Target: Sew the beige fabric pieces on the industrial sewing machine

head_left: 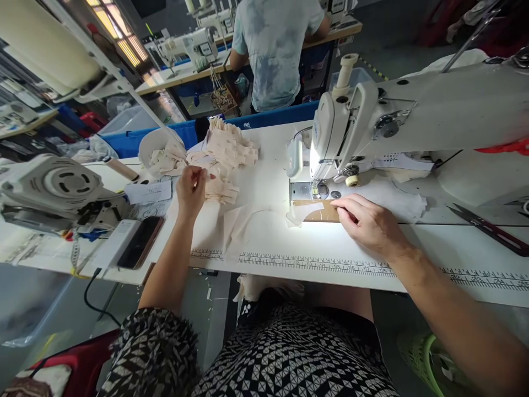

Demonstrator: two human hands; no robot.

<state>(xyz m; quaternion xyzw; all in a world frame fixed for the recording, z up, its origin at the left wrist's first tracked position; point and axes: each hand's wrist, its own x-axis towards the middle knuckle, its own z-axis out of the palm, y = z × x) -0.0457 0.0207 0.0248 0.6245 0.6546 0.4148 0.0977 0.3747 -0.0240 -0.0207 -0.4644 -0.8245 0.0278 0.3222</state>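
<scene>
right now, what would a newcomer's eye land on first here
Most likely the big white sewing machine at right, its needle area brightly lit, with the right hand just in front. Next, the pile of pale ruffled fabric left of centre on the white table, with the left hand beside it.

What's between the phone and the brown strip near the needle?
In the head view, the left forearm crosses nearer the phone; then a thin pale cloth piece lies on the white tabletop.
</scene>
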